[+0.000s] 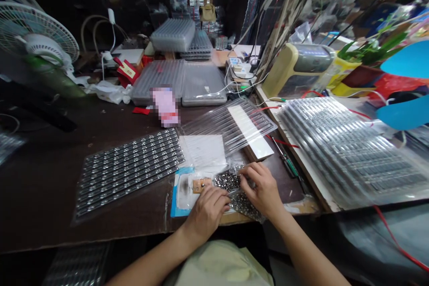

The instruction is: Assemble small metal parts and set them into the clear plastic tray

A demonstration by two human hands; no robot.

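The dark tabletop (43, 214) formed the base of the work area in my remote head-camera feed. On the right, a spread of clear ribbed trays (338, 152) lay on a pale board. On the left, a panel of dark strips (130, 167) lay flat. A clear ribbed sheet (219, 127) rested near the middle. The blue-edged tray (174, 203) lay close to the front edge of the tabletop.

Right hand (259, 185): positioned at the upper pile (226, 180) of small metal parts, with thumb and index finger bent toward each other. I could not tell whether a part was gripped between them. Left hand (208, 208): positioned palm down over the right portion of the blue-edged tray, fingers curled. Its fingertips were partly hidden, so I could not tell whether they pinched anything.

The metal parts lay between the hands, in the upper pile and an adjoining lower pile (246, 205) (clear plastic seemed to enclose them, though I could not confirm its outline). An orange block (201, 185) lay in the tray, just beside the left hand.

I judged the step in hand to be manual picking from the piles. The next move appeared to call for a fine fingertip pinch on one part, without tugging the plastic.
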